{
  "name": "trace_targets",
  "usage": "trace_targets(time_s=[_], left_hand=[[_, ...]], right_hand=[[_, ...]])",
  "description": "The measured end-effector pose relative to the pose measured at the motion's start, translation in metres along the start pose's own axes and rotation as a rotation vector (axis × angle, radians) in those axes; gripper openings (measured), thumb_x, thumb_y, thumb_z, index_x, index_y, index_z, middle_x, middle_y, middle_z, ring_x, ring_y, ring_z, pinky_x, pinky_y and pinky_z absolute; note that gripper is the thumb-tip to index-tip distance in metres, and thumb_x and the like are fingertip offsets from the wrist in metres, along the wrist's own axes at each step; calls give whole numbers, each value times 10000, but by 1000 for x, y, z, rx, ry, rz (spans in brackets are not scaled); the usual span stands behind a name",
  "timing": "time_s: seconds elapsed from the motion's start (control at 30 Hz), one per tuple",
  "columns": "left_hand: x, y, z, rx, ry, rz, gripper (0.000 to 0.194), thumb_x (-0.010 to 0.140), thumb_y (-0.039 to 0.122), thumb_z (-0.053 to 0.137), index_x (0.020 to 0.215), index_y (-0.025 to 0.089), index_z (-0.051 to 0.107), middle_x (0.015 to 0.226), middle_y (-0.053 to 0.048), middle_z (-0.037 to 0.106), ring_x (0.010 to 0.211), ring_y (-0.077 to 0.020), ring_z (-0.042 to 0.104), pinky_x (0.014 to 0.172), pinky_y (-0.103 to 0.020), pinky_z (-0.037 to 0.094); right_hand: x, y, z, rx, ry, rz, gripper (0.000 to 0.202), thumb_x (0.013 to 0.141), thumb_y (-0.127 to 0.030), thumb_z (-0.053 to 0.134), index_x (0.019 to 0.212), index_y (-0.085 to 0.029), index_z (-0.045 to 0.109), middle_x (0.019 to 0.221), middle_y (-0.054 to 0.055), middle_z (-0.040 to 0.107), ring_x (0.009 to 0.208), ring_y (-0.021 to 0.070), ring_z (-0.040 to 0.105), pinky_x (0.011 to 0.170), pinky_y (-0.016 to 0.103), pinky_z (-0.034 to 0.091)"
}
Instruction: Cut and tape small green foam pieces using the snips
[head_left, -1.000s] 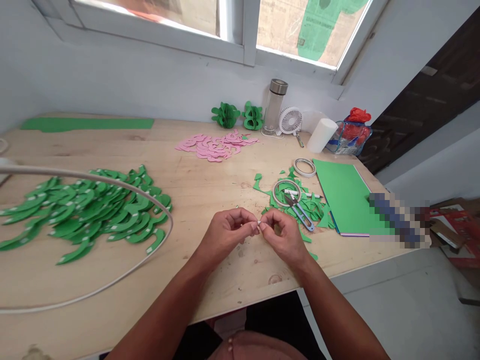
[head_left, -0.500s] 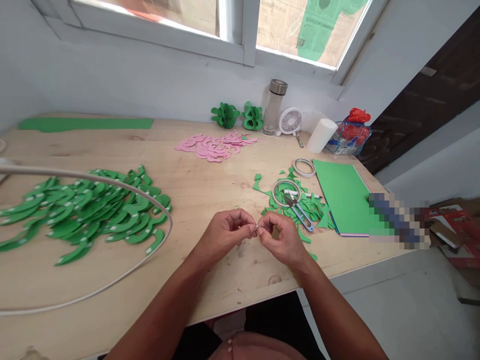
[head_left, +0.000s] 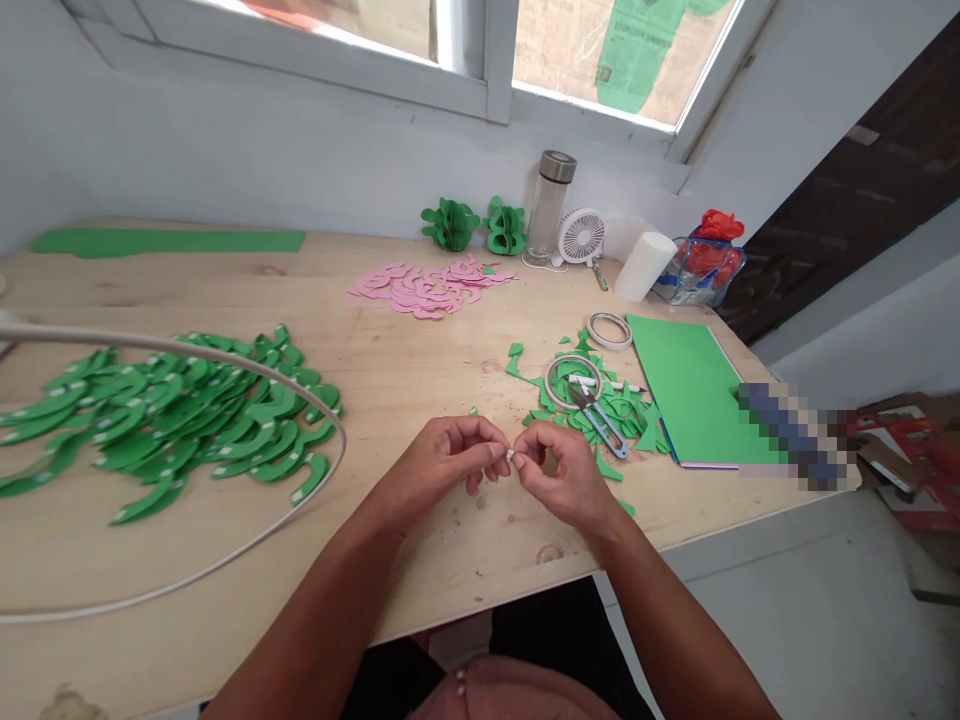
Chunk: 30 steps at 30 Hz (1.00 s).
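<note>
My right hand (head_left: 562, 475) pinches a tiny white piece of tape (head_left: 511, 455) between thumb and forefinger. Against the left edge of that piece, the thumb and fingertips of my left hand (head_left: 457, 460) are also closed in a pinch. Both hands hover just over the wooden table near its front edge. To the left lies a heap of curved green paper strips (head_left: 195, 410) with small white squares on them. Behind my right hand are green paper scraps (head_left: 634, 415), with blue-handled thread snips (head_left: 600, 420) and a tape roll (head_left: 574, 383) on top.
A pale cable (head_left: 341, 440) loops across the left side. Pink paper cutouts (head_left: 427, 290) lie mid-table. Along the back stand folded green paper shapes (head_left: 450, 225), a glass bottle (head_left: 546, 215), a fan (head_left: 581, 236) and a white roll (head_left: 645, 267). Green sheets (head_left: 686, 390) lie right, beside another tape roll (head_left: 610, 331).
My left fingers have shifted slightly, with the lower ones more spread. More of the white piece now shows between the fingertips. The view has tilted very slightly; the table things stay put.
</note>
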<state>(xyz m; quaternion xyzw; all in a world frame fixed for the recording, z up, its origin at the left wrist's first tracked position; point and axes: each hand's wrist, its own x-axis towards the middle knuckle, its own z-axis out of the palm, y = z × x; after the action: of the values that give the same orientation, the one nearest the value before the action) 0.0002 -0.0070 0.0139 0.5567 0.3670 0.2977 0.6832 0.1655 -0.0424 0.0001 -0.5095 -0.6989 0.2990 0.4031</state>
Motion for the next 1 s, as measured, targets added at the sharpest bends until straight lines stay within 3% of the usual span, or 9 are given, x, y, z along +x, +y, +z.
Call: trace_targets(time_s=[0.27, 0.47, 0.57, 0.73, 0.87, 1.0], left_hand=[[-1, -1, 0, 71, 32, 16, 91, 694, 242, 612, 704, 154, 631, 594, 5, 579, 535, -95, 479, 461, -199, 372], [-3, 3, -7, 107, 230, 78, 104, 715, 265, 591, 707, 162, 603, 627, -1, 605, 491, -86, 463, 452, -207, 352], [-8, 3, -12, 318, 352, 98, 114, 714, 286, 593, 719, 173, 608, 637, 1, 611, 522, -106, 502, 488, -219, 375], [-29, -5, -18, 792, 453, 97, 132, 736, 310, 552, 768, 207, 629, 691, -5, 653, 608, -157, 570, 564, -251, 394], [-42, -18, -17, 958, 428, 130, 184, 737, 320, 553, 866, 200, 606, 821, -51, 663, 756, -215, 592, 645, -295, 417], [-40, -25, -13, 1084, 374, 178, 167, 719, 289, 566, 856, 201, 603, 876, -73, 647, 839, -254, 565, 704, -345, 412]], right_hand=[[1, -1, -1, -8, -11, 16, 66, 697, -140, 523, 658, -191, 534, 584, -34, 508, 553, 101, 453, 534, 216, 366], [0, 0, -1, -4, 22, 21, 67, 694, -137, 520, 652, -189, 519, 583, -33, 502, 556, 102, 457, 540, 217, 364], [0, 1, -1, -31, 43, 16, 62, 693, -142, 521, 654, -189, 515, 587, -32, 506, 557, 103, 458, 539, 218, 361], [1, 2, 0, -78, 50, 16, 67, 701, -151, 520, 649, -192, 509, 587, -26, 512, 555, 108, 459, 533, 221, 361], [0, 2, 1, -85, 49, 8, 64, 705, -155, 521, 654, -192, 510, 584, -26, 510, 549, 107, 457, 528, 220, 363], [0, 2, 1, -85, 54, 11, 55, 705, -160, 516, 660, -190, 521, 581, -25, 512, 541, 108, 454, 519, 220, 362]])
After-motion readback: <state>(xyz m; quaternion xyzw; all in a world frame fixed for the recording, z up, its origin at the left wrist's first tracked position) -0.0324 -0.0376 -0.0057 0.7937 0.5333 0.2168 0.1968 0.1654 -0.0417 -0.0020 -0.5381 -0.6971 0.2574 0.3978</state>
